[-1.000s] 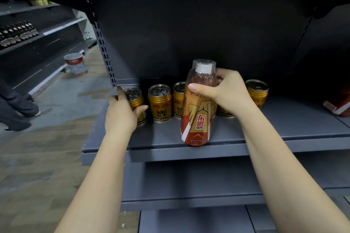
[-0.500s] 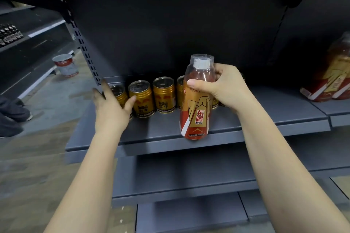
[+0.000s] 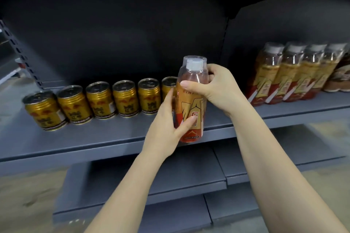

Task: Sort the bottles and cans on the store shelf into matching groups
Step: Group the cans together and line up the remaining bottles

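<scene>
Grey metal store shelving filled our view, with a dark back panel behind the middle shelf and a perforated upright post at the far left. Along the back of that shelf, from the left, we saw a row of six gold cans standing upright just beside one another, the rightmost partly hidden behind the bottle. Near the shelf's front edge we held an orange and red bottle upright with both hands; whether its base touched the shelf we could not tell. Our left hand wrapped the lower part of it, thumb across the label, so that grip was closed on the bottle. Our right hand clasped the neck just under the white cap, fingers curled round, likewise closed on the bottle. Further right, on the adjoining shelf section, four matching bottles stood in a tight row, well apart from the one we held. At the far right edge a brown bottle stood touching that row
</scene>
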